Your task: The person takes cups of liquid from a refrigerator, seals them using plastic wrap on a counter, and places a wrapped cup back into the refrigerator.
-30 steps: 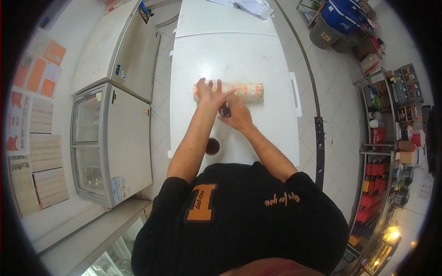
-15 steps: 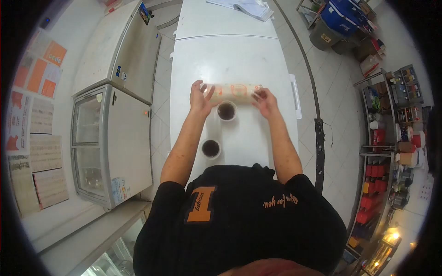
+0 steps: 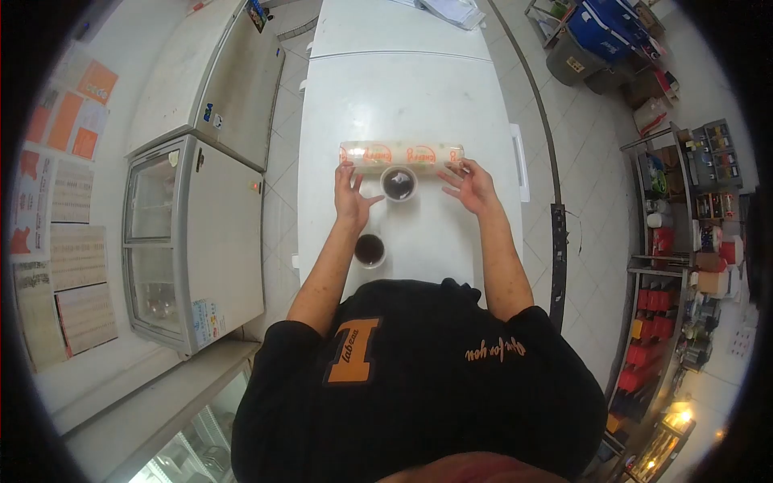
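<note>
A long pale cylinder with repeated orange print [image 3: 403, 150] lies crosswise on the white surface; whether it is a wrapped stack of cups or a roll, I cannot tell. My left hand [image 3: 354, 197] is at its left end, fingers apart, fingertips at its near edge. At the right end is my right hand [image 3: 471, 191], its fingers spread close to the cylinder. Between both hands a cup of dark liquid [image 3: 399, 184] stands upright, just in front of the cylinder. Nearer my body, beside my left forearm, stands a second cup of dark liquid [image 3: 369, 250].
The white surface [image 3: 403, 97] has a seam across its far part, with folded cloth or papers [image 3: 452, 10] at the far end. White freezers [image 3: 225, 233] stand at left. On the right are shelves with red bins [image 3: 656, 330] and a grey tub [image 3: 570, 63].
Both hands have drawn back slightly toward my body from the cylinder's ends, and their fingers have loosened. The cylinder now rests a little farther from me. The cups have hardly moved.
</note>
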`<state>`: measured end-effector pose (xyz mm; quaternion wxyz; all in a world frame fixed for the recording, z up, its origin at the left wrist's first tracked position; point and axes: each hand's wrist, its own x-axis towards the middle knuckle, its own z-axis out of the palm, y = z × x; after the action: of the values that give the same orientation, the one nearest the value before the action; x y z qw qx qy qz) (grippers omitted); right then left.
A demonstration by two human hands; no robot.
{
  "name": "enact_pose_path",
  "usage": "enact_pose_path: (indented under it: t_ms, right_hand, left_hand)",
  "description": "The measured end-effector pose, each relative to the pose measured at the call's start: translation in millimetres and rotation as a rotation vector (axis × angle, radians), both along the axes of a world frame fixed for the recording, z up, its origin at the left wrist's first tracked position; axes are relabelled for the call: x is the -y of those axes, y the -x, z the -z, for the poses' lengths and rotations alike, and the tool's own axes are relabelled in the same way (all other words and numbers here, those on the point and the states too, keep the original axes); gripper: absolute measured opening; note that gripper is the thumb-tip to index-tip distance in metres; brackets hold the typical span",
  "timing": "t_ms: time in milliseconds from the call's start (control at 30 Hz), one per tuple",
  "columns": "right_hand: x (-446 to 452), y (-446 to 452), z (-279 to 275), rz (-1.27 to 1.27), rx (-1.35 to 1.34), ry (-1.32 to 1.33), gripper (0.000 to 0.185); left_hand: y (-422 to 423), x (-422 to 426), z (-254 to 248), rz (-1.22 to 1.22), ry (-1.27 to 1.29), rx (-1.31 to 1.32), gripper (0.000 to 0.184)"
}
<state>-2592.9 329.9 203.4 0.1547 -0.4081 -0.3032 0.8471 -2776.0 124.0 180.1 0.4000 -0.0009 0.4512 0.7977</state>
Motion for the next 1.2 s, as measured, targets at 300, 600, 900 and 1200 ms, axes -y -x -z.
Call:
enact_pose_path:
  t_ms: [300, 600, 900, 1200]
  right_hand:
    - [20.7, -23.8, 10.2, -0.03, 0.02, -0.012, 0.03]
    - [42.2, -28.3, 21.0, -0.01, -0.001, -0.018, 0.027]
    - [73.3, -37.2, 41.1, -0.164, 0.149, -0.022, 0.014]
    - [83.1, -37.8, 69.5, -0.258, 0.285, -0.08, 0.014]
  left_hand:
    - [-4.9, 6.1, 14.1, -0.075, -0.117, 0.064, 0.03]
    - [-10.6, 9.3, 12.9, -0.172, -0.198, 0.161, 0.022]
    - [-10.5, 10.9, 17.2, -0.287, -0.183, 0.35, 0.014]
    - [-7.9, 11.0, 19.1, -0.375, -0.162, 0.527, 0.018]
